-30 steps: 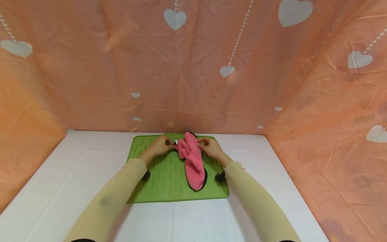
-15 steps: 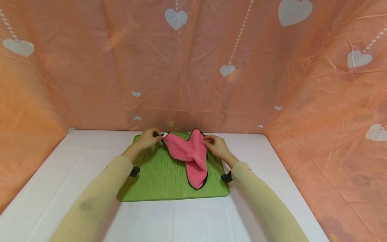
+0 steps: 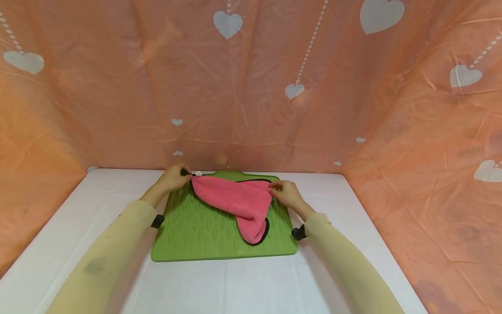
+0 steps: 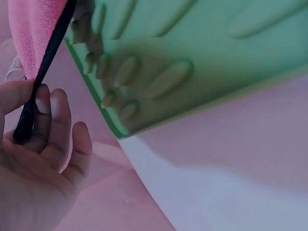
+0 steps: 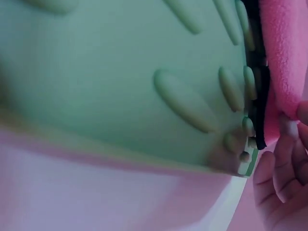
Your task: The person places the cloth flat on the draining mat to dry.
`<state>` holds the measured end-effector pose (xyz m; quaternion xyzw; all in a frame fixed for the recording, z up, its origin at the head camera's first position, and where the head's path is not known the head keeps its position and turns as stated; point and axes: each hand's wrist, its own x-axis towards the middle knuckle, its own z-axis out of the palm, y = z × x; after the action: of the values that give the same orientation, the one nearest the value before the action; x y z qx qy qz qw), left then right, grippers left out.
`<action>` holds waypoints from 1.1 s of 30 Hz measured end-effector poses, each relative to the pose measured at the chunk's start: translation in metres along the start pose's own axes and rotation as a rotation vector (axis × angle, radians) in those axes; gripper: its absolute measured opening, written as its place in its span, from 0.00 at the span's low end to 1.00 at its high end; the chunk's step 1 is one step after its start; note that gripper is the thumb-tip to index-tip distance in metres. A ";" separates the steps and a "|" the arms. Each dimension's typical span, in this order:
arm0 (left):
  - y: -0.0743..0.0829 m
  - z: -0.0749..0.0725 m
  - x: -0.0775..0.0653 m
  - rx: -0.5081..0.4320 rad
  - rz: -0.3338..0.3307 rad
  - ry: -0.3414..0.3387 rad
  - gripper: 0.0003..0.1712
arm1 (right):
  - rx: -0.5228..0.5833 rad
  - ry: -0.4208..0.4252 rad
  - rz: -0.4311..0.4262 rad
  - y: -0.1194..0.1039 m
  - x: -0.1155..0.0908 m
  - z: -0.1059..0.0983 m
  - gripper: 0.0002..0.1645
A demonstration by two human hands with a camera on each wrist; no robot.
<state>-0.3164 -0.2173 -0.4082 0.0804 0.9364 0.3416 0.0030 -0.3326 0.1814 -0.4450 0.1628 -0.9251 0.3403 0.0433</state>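
A pink fleecy cloth [image 3: 231,196] with black edging stretches across the upper part of a green ridged mat [image 3: 196,240]. At its far left corner, my left hand [image 3: 171,179] pinches the edge beside a small white tag [image 3: 198,173]. The left wrist view shows the black trim [image 4: 50,53] running between thumb and fingers, its loose end in the palm. My right hand [image 3: 289,194] pinches the cloth's upper right part, and the right wrist view has pink fabric [image 5: 286,53] between thumb and fingertips. The cloth's lower right part hangs folded over the mat.
The mat lies on a white-covered table [image 3: 188,288]. Behind and at the sides hangs an orange sheet [image 3: 251,109] printed with white hearts. Black camera mounts [image 3: 299,232] stick out at both wrists.
My left hand has moved left with the cloth's corner, pulling the bunched cloth out wide. The right hand has shifted slightly right and keeps its pinch. The mat's left edge shows more.
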 end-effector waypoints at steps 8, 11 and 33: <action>-0.006 0.007 0.005 0.167 -0.027 -0.057 0.15 | -0.042 -0.098 0.015 -0.003 -0.001 0.004 0.15; -0.008 0.011 0.005 0.194 -0.045 -0.097 0.16 | -0.058 -0.123 0.018 -0.003 -0.002 0.005 0.15; -0.017 0.020 -0.018 0.027 -0.178 0.022 0.41 | -0.048 0.000 0.046 0.012 0.013 -0.006 0.18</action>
<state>-0.2995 -0.2196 -0.4351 -0.0068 0.9444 0.3281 0.0220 -0.3487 0.1902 -0.4452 0.1406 -0.9364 0.3190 0.0394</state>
